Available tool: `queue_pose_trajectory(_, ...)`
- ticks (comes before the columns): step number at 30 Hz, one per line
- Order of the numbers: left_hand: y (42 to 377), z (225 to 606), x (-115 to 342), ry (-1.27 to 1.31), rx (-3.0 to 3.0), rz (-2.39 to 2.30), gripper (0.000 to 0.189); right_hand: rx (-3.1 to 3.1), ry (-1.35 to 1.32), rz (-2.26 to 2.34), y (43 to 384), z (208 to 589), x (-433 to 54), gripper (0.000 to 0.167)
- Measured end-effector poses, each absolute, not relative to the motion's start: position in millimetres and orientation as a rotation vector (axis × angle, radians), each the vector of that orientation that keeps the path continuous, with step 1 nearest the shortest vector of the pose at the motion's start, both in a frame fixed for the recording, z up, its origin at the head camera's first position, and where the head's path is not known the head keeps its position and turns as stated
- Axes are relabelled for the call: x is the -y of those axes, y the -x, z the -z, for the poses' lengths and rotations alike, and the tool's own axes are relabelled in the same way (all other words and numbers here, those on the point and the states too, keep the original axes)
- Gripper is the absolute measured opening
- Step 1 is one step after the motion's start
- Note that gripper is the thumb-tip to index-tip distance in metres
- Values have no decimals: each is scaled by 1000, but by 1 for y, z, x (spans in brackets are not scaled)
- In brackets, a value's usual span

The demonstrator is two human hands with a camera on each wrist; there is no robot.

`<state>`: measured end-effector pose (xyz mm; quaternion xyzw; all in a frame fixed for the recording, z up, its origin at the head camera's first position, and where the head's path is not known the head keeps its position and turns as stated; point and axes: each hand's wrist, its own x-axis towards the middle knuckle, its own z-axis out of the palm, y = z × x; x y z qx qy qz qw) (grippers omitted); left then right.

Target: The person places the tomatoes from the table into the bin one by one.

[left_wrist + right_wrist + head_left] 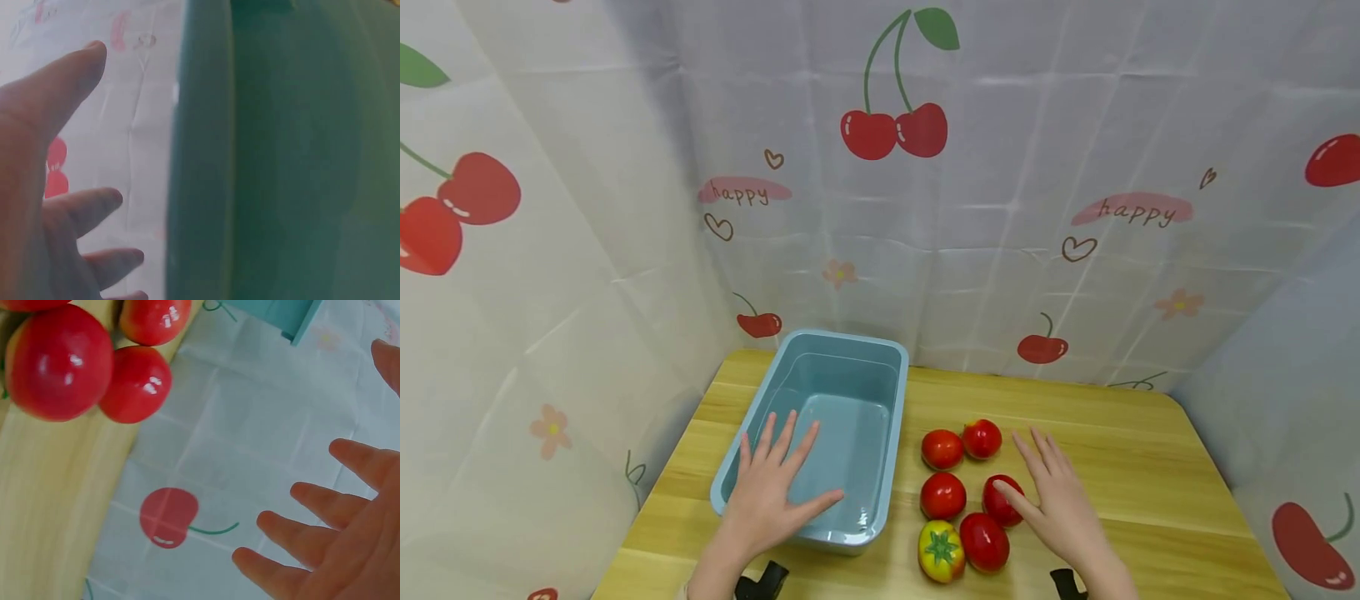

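My left hand [767,492], fingers spread, hovers over the near left part of a blue-grey plastic basin [850,425] and holds nothing. In the left wrist view the basin's wall [200,156] rises beside the spread fingers. To the right of the basin lie several glossy red round fruits [943,496], looking like apples or tomatoes. A yellow-and-red fruit [940,554] with a green star-shaped leaf top sits nearest me. My right hand [1063,504] is spread at the right of the group, its thumb overlapping one red fruit [996,492] in the head view.
Everything stands on a light wooden table [1120,467] with rounded corners. A white curtain [970,225] printed with cherries, hearts and flowers hangs behind it and along both sides. Black straps [763,581] show at my wrists.
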<state>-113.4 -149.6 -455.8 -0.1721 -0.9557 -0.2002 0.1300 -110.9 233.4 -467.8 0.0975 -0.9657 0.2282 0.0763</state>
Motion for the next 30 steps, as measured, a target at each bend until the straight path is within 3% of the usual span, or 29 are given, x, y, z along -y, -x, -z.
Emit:
queue_pose_trajectory(13,111,472,201,429,2656,914,73,2841,-163,-810,110,501,-257,67)
queue_pose_trajectory(30,104,496,232,151,2706,1366,83,2811,-115,-1177,117,567,-277,67)
